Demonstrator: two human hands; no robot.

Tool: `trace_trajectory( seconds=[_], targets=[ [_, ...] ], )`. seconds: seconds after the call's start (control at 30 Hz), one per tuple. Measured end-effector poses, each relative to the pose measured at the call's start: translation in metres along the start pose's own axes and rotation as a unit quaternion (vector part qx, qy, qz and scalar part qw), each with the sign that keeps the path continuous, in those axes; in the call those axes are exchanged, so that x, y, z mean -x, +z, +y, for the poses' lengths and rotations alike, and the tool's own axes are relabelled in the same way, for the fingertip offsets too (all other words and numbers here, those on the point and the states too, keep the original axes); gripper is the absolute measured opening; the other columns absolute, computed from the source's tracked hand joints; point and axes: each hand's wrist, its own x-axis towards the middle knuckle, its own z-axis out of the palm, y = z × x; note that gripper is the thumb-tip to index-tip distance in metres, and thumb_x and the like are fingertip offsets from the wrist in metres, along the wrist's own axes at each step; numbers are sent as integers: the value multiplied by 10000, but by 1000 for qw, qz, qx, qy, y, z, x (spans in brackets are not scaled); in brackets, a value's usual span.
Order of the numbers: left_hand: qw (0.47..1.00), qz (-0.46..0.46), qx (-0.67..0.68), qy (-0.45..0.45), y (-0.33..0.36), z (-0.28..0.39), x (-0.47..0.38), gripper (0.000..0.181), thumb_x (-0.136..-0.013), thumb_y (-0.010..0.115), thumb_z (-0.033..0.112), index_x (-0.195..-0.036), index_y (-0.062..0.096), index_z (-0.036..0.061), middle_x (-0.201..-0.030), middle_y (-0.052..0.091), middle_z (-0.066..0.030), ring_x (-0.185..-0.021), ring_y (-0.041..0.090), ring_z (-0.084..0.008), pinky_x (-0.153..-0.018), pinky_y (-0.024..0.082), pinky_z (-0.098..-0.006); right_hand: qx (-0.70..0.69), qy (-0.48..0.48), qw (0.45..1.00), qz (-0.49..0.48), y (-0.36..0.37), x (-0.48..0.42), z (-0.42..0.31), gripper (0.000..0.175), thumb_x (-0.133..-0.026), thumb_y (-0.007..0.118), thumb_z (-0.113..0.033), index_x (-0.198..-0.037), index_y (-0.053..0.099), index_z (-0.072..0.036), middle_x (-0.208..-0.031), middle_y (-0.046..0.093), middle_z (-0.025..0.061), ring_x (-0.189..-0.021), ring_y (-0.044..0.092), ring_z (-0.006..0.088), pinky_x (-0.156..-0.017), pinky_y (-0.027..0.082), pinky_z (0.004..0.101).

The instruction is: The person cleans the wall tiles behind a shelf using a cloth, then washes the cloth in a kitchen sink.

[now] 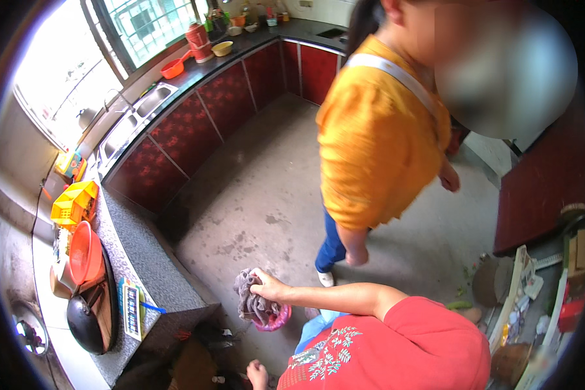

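Observation:
My right hand [269, 286] grips a crumpled grey cloth [253, 295], which hangs down from the fingers. Just below and behind the cloth, a pink container [275, 319] shows in part; whether the two touch, I cannot tell. My left hand [257, 374] is low at the bottom edge of the view, with its fingers curled and only partly visible. Whether it holds anything is not clear. The front of my red printed shirt fills the lower right.
Another person in an orange top [370, 136] stands close by on the concrete floor [253, 195]. A grey worktop [151, 253] at left bears a black wok [80, 317], a red colander [85, 253] and a yellow basket [75, 202]. Dark red cabinets [185, 131] run below the sink [151, 100].

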Motion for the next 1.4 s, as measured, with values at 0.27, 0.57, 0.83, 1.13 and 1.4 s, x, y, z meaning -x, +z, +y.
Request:
trace_trajectory(
  seconds=[0.27, 0.57, 0.83, 1.13, 1.4],
  targets=[
    [968, 168, 159, 99, -138, 260, -261, 418, -819, 538, 30, -1231, 464, 20, -1170, 492, -173, -1018, 550, -268, -863, 457, -342, -131, -35, 989, 50, 21, -225, -62, 293, -797, 495, -21, -1083, 432, -17, -976, 554, 91, -936, 537, 161, -831, 457, 303],
    [955, 209, 165, 134, -232, 367, -491, 457, -848, 570, 90, -1280, 422, 63, -1209, 402, -162, -981, 530, -240, -811, 481, -312, -164, 31, 984, 67, -14, -451, -107, 328, -771, 532, -32, -1083, 429, -41, -969, 538, 78, -876, 532, 139, -745, 468, 271],
    [949, 244, 201, -8, -287, 324, -600, 481, -855, 578, 157, -1299, 417, 71, -1215, 404, -142, -899, 565, -210, -759, 494, -308, -141, 55, 988, -14, 10, -629, -193, 313, -793, 507, -43, -1093, 417, -35, -995, 526, 82, -870, 558, 156, -698, 520, 300],
    [950, 222, 218, -3, -412, 290, -816, 480, -852, 566, 139, -1295, 412, 38, -1196, 466, -162, -980, 558, -224, -859, 457, -324, -158, 38, 987, 8, 65, -842, -262, 345, -770, 493, -6, -1107, 418, -20, -1016, 526, 98, -896, 552, 170, -746, 501, 310],
    [939, 185, 189, 217, -491, 434, -1033, 451, -820, 586, 63, -1251, 453, 45, -1137, 479, -114, -896, 561, -174, -694, 483, -261, -139, -109, 979, 102, 40, -1027, -323, 281, -809, 507, 7, -1076, 431, -33, -948, 534, 74, -836, 537, 123, -737, 473, 260]
  ],
)
